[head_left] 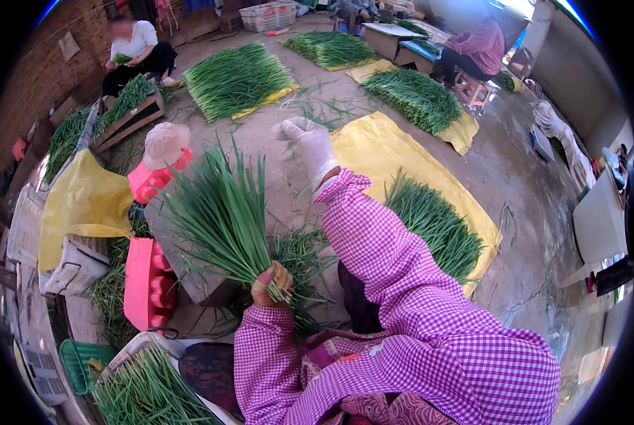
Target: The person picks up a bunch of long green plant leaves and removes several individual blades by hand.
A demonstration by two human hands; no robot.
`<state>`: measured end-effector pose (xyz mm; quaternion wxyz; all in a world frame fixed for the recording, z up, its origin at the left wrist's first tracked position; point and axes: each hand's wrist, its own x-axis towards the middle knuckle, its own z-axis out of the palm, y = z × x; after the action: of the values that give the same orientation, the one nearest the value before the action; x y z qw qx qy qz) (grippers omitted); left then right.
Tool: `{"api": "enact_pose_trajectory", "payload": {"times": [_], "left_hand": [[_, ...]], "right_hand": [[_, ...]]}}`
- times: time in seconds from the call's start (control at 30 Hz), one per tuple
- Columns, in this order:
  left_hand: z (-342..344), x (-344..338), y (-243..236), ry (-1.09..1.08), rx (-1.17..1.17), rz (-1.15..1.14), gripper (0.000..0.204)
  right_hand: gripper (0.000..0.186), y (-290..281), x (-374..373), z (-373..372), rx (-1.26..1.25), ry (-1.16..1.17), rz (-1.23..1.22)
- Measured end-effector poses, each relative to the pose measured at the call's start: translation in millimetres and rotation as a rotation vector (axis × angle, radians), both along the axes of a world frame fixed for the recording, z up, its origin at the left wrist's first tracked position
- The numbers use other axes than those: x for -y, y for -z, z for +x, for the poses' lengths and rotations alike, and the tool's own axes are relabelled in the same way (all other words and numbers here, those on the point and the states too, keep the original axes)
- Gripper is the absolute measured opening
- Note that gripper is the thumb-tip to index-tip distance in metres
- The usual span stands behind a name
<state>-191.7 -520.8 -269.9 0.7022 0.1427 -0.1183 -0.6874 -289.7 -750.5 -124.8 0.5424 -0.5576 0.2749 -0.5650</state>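
My left hand [272, 283] is closed around the stem end of a thick bunch of garlic chives [232, 223]. The green leaves fan up and away to the left, over a grey block [169, 237]. In a white glove, my right hand [308, 144] is raised beyond the bunch and apart from it. Its fingers are curled together; I cannot make out anything in them. Loose chives [299, 258] lie just right of the bunch. Farther right, a pile of chives [434, 227] rests on a yellow sheet [366, 145].
Large chive piles [239, 78] lie on the floor ahead. A red-pink crate [141, 283] and a white basket [83, 265] stand at the left. Chives fill a container [150, 389] at lower left. Seated people [143, 42] work farther back, one [476, 49] on a stool.
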Motion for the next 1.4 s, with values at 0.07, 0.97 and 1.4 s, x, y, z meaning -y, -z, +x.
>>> {"api": "enact_pose_trajectory", "payload": {"times": [0.07,0.97,1.4], "left_hand": [[3.2,-4.5,-2.9,-0.044,-0.001,0.026,0.018],[0.4,-7.8,-6.1,-0.148,0.104,0.011,0.015],[10.3,-24.2,-51.3,-0.566,0.376,0.197,0.029]], "right_hand": [[0.022,-28.3,-14.7,-6.4,0.301,0.073,-0.07],[0.012,12.5,-48.5,45.2,-0.488,-0.004,-0.323],[0.013,10.9,-19.2,40.3,0.044,0.207,0.055]]}}
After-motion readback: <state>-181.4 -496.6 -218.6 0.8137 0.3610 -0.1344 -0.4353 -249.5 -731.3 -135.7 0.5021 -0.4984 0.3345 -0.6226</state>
